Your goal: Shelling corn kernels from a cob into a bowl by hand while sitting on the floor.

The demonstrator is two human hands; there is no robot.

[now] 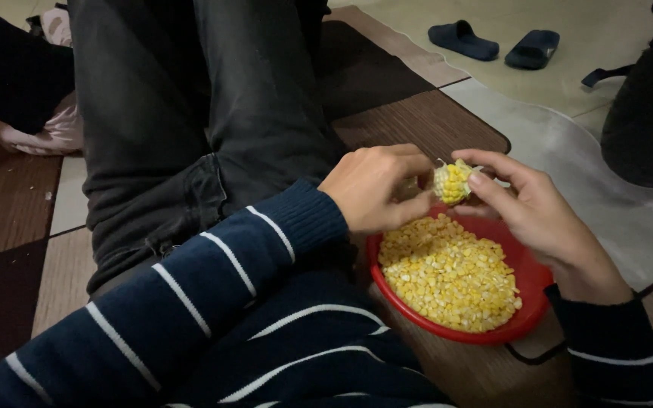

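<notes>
Striped navy sleeve (190, 302) up close at the near left. Just past it, both hands hold a small chunk of corn cob (453, 182) over a red bowl (527, 317) of loose kernels (447, 276) on the floor. Left hand (376, 189) and right hand (538, 211) have their fingers pinched shut around the cob. Dark slippers (493, 41) sit far right.

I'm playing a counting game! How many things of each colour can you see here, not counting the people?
Yellow: 2, the piece of corn cob held between both hands, and the heap of loose kernels
Red: 1, the round bowl
Dark blue: 2, the slippers on the floor
Total: 5
</notes>
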